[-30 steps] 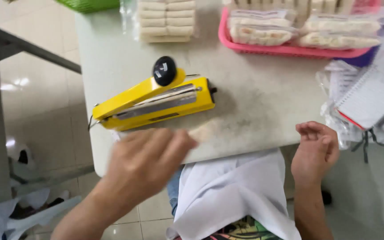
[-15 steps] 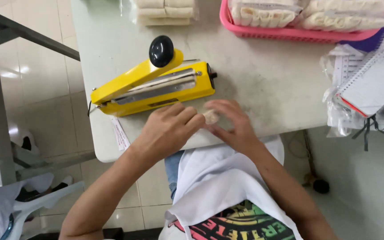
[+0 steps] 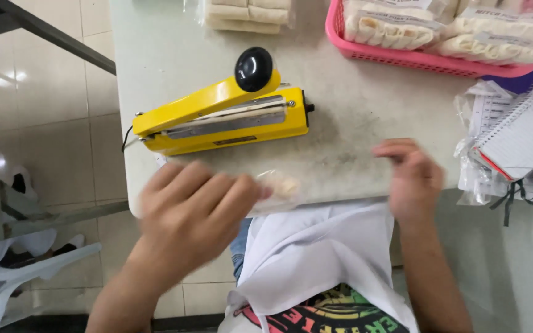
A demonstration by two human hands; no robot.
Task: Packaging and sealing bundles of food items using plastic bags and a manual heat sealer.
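left hand point(image 3: 186, 213) blurred, fingers closed round clear pack point(image 3: 279, 185) at table edge; sealer point(image 3: 223, 120) just beyond, within reach; right hand point(image 3: 411, 176) loosely curled, empty.

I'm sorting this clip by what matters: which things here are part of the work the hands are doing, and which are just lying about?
In use:
left hand
small clear bag of food
right hand
yellow sealer, lever up, close by

Lying about:
pink basket of packed rolls
stack of packs
notebook and papers
table
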